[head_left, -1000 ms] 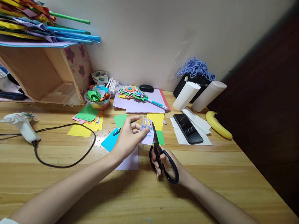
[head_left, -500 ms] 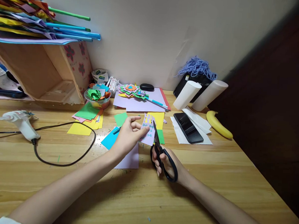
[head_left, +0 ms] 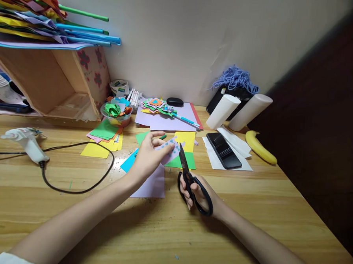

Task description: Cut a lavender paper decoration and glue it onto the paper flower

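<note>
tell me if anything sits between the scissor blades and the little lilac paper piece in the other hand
Nothing visible does. The right hand holds the black scissors with the blade tips right beside the dotted lilac paper piece pinched in the left hand. Only loose coloured sheets lie beneath, flat on the table.

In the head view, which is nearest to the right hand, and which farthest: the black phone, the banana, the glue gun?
From the right hand, nearest first:
1. Black phone, just beyond it, slightly right.
2. Banana, farther right, near the table edge.
3. Glue gun, far across on the left side.
</note>
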Demonstrator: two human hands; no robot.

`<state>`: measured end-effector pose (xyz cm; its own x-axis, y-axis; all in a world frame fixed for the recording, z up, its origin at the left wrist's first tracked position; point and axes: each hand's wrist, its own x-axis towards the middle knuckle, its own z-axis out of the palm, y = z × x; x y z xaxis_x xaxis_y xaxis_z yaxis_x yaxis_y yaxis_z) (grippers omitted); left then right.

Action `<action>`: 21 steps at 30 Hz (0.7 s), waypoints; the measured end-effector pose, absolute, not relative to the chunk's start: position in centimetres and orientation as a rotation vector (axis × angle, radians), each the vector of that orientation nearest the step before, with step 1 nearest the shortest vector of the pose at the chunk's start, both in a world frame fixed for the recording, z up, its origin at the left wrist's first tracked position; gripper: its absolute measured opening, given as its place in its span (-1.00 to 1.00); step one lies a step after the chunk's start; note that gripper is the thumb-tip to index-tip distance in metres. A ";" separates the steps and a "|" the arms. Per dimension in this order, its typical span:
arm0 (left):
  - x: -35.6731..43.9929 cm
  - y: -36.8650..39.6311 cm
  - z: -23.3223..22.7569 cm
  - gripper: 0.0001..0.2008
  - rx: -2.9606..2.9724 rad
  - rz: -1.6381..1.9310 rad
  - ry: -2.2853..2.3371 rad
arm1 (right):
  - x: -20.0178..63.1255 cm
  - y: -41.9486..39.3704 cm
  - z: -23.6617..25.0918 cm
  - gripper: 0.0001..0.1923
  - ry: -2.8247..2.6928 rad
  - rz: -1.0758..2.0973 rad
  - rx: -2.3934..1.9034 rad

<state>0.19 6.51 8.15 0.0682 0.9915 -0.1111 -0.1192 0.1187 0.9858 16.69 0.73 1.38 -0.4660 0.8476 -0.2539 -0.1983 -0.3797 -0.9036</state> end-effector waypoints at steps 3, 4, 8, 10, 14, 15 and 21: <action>0.2 6.6 8.3 -0.52 1.024 1.143 1.145 | 16.6 0.7 1.7 -0.34 -1.081 1.952 -0.968; 0.2 6.6 8.3 -0.52 1.008 1.145 1.147 | 16.6 0.7 1.7 -0.35 -1.074 1.963 -0.967; 0.3 6.5 8.5 -0.52 0.993 1.165 1.151 | 16.7 0.7 1.8 -0.35 -1.070 1.995 -0.973; 0.3 6.5 8.7 -0.52 0.997 1.180 1.156 | 16.8 0.6 1.5 -0.34 -1.097 1.987 -0.972; 0.2 6.6 8.7 -0.52 1.043 1.179 1.174 | 17.0 0.4 1.0 -0.34 -1.177 1.942 -0.954; 0.1 6.6 8.6 -0.52 1.061 1.180 1.178 | 17.1 0.4 1.0 -0.35 -1.192 1.936 -0.949; -0.1 6.8 8.3 -0.52 1.126 1.186 1.145 | 16.8 0.4 1.7 -0.35 -1.191 1.937 -0.996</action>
<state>-0.14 6.77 8.28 0.0366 0.9981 -0.0491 -0.0845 0.0520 0.9951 16.81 0.36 1.68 -0.5024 0.8225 -0.2664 -0.1332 -0.3781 -0.9161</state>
